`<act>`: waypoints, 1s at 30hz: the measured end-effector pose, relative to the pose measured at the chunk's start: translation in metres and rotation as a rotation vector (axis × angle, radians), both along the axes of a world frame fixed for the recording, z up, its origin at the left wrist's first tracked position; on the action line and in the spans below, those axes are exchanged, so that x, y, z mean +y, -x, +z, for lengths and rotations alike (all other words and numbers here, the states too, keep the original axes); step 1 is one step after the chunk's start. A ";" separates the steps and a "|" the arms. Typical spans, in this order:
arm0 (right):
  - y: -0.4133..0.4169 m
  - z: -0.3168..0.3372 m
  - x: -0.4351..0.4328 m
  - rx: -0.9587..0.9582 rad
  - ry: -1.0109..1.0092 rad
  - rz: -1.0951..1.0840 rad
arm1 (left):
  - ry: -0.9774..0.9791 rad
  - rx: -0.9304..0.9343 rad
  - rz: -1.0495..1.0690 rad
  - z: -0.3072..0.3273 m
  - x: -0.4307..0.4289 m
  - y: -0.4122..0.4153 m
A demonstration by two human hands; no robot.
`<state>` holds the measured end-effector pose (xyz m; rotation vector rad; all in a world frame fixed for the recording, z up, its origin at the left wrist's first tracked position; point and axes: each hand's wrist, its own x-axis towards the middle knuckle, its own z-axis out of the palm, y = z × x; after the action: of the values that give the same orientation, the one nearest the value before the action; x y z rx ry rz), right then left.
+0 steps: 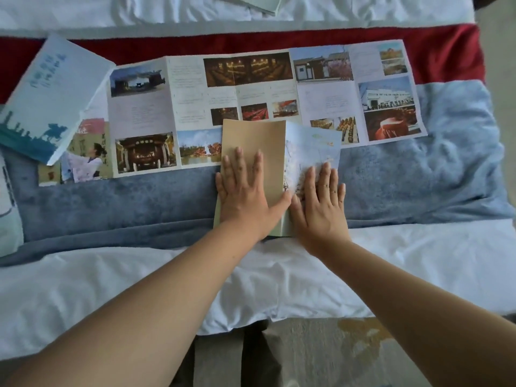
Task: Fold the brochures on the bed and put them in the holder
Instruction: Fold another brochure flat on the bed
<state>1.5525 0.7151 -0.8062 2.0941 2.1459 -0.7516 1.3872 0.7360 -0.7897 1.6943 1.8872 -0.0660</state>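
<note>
— Head view showed what, exactly?

— A half-folded brochure [252,146] lay on the blue blanket [418,174] of the bed. The left hand [243,191] pressed flat and open on its tan panel, the right hand [321,208] flat and open on the pale printed flap; neither gripped anything.

— How to crease it well?

— I'd judge: line up the edges first, then run a palm along the fold, since the soft bedding gives.

— Any readable writing?

— None; the long unfolded brochure [265,88] behind and the blue booklet [53,99] carried print too blurred to read. No holder was visible.
</note>
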 end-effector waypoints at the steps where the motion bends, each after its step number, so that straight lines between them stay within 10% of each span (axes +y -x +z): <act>1: 0.004 0.002 0.000 0.017 0.015 0.016 | 0.015 -0.021 -0.013 0.004 0.001 0.003; 8: 0.064 0.026 0.008 0.195 -0.003 0.200 | -0.027 -0.378 0.021 0.045 0.000 0.050; 15: 0.143 0.034 0.016 0.226 -0.066 0.325 | -0.471 -0.089 -0.060 0.071 -0.012 0.116; 22: 0.194 0.014 0.011 0.136 0.044 0.367 | -0.237 0.218 -0.067 0.049 -0.026 0.185; 30: 0.216 -0.005 0.000 -0.072 -0.025 0.330 | -0.131 0.150 -0.034 -0.002 -0.046 0.203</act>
<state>1.3364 0.7148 -0.8111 1.6812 2.3832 -0.6057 1.1845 0.6898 -0.7920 1.8546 2.0109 -0.0867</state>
